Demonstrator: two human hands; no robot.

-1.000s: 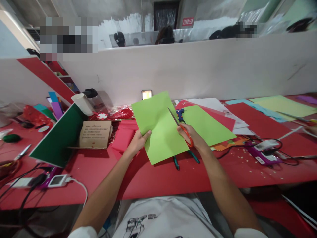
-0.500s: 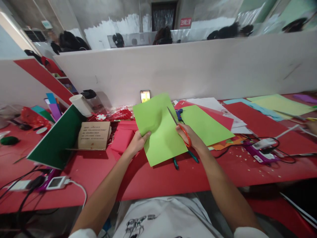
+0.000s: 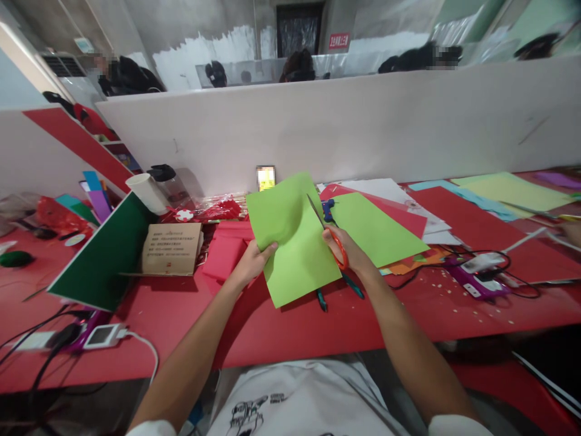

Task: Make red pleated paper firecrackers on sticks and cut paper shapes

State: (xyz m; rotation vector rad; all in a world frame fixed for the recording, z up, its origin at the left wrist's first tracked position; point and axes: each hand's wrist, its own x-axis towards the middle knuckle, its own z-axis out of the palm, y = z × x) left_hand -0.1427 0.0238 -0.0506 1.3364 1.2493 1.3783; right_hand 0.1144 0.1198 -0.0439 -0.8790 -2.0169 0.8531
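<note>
A light green sheet of paper [image 3: 290, 242], bowed in the middle, is held up over the red table. My left hand [image 3: 255, 259] pinches its left edge, with the thumb on the front face. In my right hand [image 3: 341, 247] are orange-handled scissors [image 3: 339, 251], their blades pointing up and left across the sheet's right side. I cannot tell whether the blades are cutting into it. Beneath the sheet's lower right edge lie the dark green handles of a tool [image 3: 351, 286]. Another light green sheet [image 3: 374, 230] rests just right of my right hand, beside a blue glue gun [image 3: 327, 209].
Left on the red table [image 3: 281, 339] stand a dark green board [image 3: 102, 260], a cardboard piece [image 3: 171, 249], a bottle [image 3: 170, 181] and red folded paper [image 3: 224, 254]. A purple power strip [image 3: 476, 281] with cables lies right. Another person's hand [image 3: 569, 231] shows at the right edge.
The green sheet has shifted very slightly and bulges a little more near the scissors. Both hands keep their grips, and little else differs.
</note>
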